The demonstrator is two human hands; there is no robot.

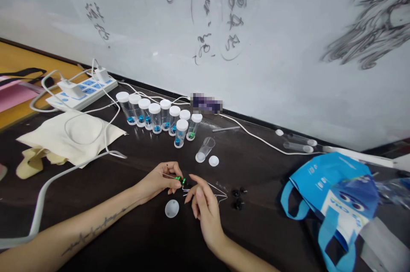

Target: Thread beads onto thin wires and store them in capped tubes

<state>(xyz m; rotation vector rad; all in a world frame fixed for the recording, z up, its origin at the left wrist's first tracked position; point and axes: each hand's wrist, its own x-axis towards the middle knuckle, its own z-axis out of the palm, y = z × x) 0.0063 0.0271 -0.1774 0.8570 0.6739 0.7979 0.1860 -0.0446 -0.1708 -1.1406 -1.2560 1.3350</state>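
Observation:
My left hand (162, 182) pinches small green LEDs (180, 179) with thin wire legs just above the dark table (134, 229). My right hand (203, 206) is beside them, fingers curled, fingertips touching the wire legs that spread to the right (218, 193). A loose white cap (172, 209) lies between my wrists. An empty clear vial (205, 149) lies on its side with its white cap (213, 161) beside it. Behind stands a row of several capped vials (156, 117) holding blue pieces; one vial (193, 127) holds green.
Small black parts (237, 199) lie right of my hands. A blue bag (336, 203) sits at right, a cream cloth bag (70, 135) at left, a white power strip (81, 90) with cables behind it. More vials (297, 143) lie near the whiteboard (288, 50).

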